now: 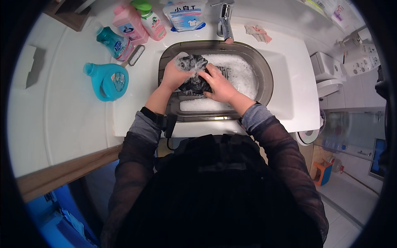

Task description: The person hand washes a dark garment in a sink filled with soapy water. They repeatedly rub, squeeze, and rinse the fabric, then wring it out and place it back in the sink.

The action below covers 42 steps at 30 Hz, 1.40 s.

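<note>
A dark, wet cloth [194,84] covered in suds is bunched up at the left part of a grey plastic basin [268,82]. My left hand [173,76] grips its left side, with foam heaped over the fingers. From the right, my right hand [219,84] presses on the same cloth, fingers bent over it and thumb towards me. White foam [244,68] fills much of the basin to the right of the cloth and along its near side. What garment the cloth is, I cannot make out.
The basin rests on a white sink [285,82] below a chrome faucet [225,25]. Left and behind stand a teal jug [108,80], a teal bottle [113,43], a pink bottle [130,25], a green-capped bottle [153,25], a scrub brush [136,55] and a detergent pouch [185,18].
</note>
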{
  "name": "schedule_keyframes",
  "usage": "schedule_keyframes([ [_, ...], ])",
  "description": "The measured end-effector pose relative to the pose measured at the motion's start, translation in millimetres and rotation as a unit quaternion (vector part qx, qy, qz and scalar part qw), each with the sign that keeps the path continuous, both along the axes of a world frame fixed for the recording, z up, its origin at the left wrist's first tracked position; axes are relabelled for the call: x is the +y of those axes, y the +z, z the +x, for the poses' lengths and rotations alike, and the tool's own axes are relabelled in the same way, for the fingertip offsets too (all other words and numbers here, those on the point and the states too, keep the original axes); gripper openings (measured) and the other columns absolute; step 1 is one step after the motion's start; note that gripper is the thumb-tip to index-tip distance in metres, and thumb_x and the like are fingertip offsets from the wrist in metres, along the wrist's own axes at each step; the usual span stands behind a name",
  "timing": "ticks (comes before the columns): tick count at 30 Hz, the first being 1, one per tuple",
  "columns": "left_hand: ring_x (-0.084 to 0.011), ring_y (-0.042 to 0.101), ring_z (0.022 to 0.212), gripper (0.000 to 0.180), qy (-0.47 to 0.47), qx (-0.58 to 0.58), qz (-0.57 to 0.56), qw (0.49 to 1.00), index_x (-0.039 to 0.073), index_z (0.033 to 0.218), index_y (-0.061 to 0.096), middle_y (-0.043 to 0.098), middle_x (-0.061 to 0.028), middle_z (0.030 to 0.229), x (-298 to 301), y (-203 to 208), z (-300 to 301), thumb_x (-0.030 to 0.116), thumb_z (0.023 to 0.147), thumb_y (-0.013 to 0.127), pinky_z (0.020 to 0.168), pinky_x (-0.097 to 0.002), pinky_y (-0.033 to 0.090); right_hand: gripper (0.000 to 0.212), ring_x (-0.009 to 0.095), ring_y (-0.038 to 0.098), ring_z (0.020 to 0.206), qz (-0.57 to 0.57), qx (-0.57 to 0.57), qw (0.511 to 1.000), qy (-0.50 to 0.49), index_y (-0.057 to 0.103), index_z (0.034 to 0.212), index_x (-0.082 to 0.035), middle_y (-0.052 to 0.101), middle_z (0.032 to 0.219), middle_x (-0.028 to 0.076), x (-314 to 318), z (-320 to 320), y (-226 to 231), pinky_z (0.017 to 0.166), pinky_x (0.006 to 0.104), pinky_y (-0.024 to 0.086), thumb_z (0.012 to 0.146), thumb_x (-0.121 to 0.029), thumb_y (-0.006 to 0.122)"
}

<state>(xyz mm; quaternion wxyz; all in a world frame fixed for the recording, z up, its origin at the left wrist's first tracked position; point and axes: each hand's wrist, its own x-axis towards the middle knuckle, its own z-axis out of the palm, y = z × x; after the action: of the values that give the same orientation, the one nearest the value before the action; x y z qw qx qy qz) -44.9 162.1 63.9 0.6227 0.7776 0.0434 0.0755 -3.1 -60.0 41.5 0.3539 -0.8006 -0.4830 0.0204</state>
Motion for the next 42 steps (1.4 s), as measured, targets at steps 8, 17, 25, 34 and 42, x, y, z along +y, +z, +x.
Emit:
schedule_keyframes([
  [8,-0.0367,0.052,0.129,0.113,-0.14,-0.004,0.286,0.948,0.008,0.154,0.024,0.054,-0.0212,0.137,-18.6,11.2,6.9,0.018,0.061,0.088,0.106,-0.042,0.045,0.069,0.046,0.042,0.13,0.148,0.303,0.915,-0.221,0.042,0.135,-0.001,0.041,0.139,0.029,4.5,-23.5,18.1,0.111,0.0459,0.035,0.083,-0.033,0.074],
  [17,-0.0484,0.019,0.146,0.119,-0.056,0.015,0.413,0.909,0.01,0.154,0.019,0.019,-0.0202,0.16,-62.4,10.7,-22.5,0.027,0.059,0.09,0.106,-0.065,0.038,0.059,0.052,0.039,0.131,0.028,0.156,0.968,-0.195,0.035,0.147,-0.018,0.033,0.149,0.03,-1.3,-27.3,3.0,0.111,0.0508,0.036,0.094,-0.019,0.06],
  [25,-0.0395,0.04,0.131,0.087,-0.16,0.096,0.55,0.814,0.02,0.137,0.045,0.04,-0.0121,0.142,-82.4,-0.8,-20.1,0.026,0.062,0.089,0.09,-0.0583,0.046,0.065,0.054,0.02,0.139,-0.113,0.11,0.973,-0.167,0.036,0.133,0.017,0.027,0.145,0.038,-12.6,-50.4,-39.2,0.118,0.0583,0.018,0.085,-0.017,0.062],
  [34,-0.0322,0.054,0.111,0.053,-0.223,0.046,0.514,0.827,0.018,0.122,0.055,0.052,-0.0093,0.116,-81.0,-33.8,54.6,0.027,0.073,0.074,0.08,-0.0478,0.054,0.068,0.051,0.035,0.124,-0.12,0.197,0.948,-0.221,0.037,0.134,0.019,0.032,0.143,0.035,-22.9,-3.2,-65.3,0.11,0.0531,0.031,0.083,-0.018,0.063],
  [42,-0.0365,0.064,0.104,0.064,-0.236,0.092,0.531,0.809,0.014,0.115,0.058,0.063,-0.0134,0.108,-97.4,-38.2,115.9,0.037,0.062,0.085,0.086,-0.0451,0.053,0.072,0.044,0.041,0.127,-0.305,0.076,0.936,-0.16,0.033,0.147,0.003,0.04,0.142,0.031,-21.4,77.6,-149.4,0.104,0.0478,0.04,0.085,-0.023,0.06],
])
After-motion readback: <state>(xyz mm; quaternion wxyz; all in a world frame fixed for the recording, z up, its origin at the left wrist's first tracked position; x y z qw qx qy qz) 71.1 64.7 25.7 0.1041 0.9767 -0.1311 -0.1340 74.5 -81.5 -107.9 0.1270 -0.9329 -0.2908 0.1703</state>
